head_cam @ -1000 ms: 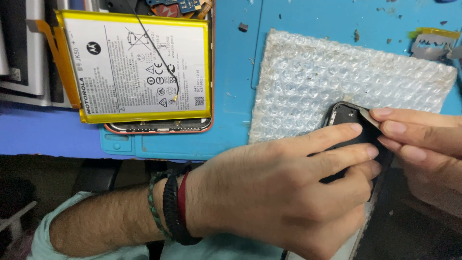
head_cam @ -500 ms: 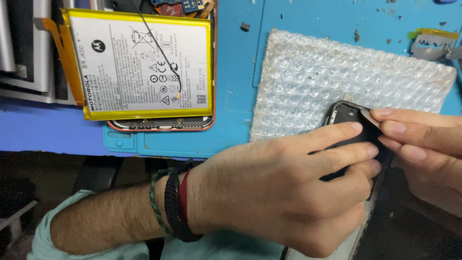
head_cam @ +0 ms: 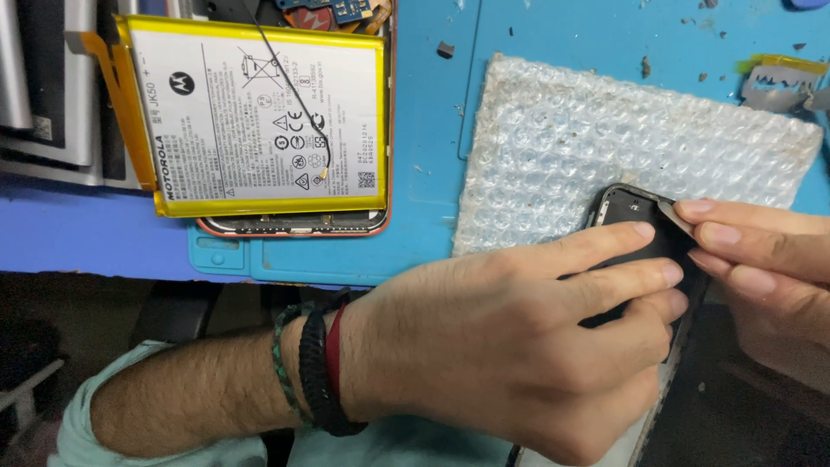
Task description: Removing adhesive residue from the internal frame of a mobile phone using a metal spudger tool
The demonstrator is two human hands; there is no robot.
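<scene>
On the near edge of the bubble-wrap sheet [head_cam: 640, 147], a dark phone frame [head_cam: 624, 210] lies with its upper corner resting on the wrap and the rest hidden under the person's hands. The left hand [head_cam: 519, 337] spreads across it, fingers flat on its face and pinning it down; that hand is closed over the frame rather than open. The right hand [head_cam: 761, 259], at the frame's right side, pinches a thin pale pick [head_cam: 674, 216] between fingertips, its tip set at the frame's upper right corner.

Prying here seems to go best with the pick kept shallow and nearly flat to the seam, pressure steady from the left hand, so the frame does not skid on the wrap. The wrap is cushiony, dimpled and translucent white, a little grubby. The frame looks rigid, matte black with rounded corners.

Left of the wrap, on the smooth blue work mat [head_cam: 432, 130], a flat battery [head_cam: 255, 112] with yellow edging lies on an opened orange-rimmed phone body [head_cam: 294, 227]; a thin black wire [head_cam: 294, 95] crosses its white label. Braided bands [head_cam: 316, 363] circle the left wrist.
</scene>
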